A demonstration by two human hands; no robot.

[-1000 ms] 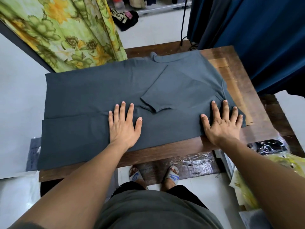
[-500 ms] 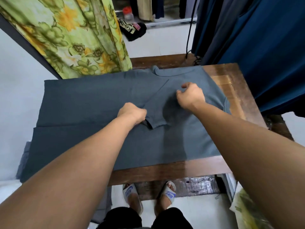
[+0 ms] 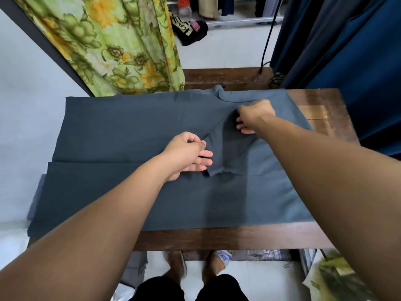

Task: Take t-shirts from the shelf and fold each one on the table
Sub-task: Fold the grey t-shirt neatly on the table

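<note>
T-shirt: dark grey t-shirt [image 3: 134, 131] lies flat on the wooden table [image 3: 227, 237], covering most of its top; the hem end overhangs the left edge, the collar sits at the far edge, right of centre.
Long axis: runs left to right across the table, parallel to the near edge.
Near side: one lengthwise fold appears already laid in; a straight cloth edge runs along the left half.
Sleeve: the folded-in sleeve [image 3: 227, 153] lies on top of the body, right of centre, slanting from the far right down to its cuff nearer the person.
Left hand: left hand [image 3: 186, 155] pinches cloth at the sleeve's left edge between thumb and forefinger; other fingers are extended and lie against the fabric.
Right hand: right hand [image 3: 253, 116] is curled and grips the cloth at the sleeve's upper end, just below the collar.
Relation that matters: the sleeve lies between the two hands, each holding one end; the right hand is nearer the far edge, the left nearer the cuff.
Judgement: the sleeve is likely being set straight before the far side is folded over.
</note>
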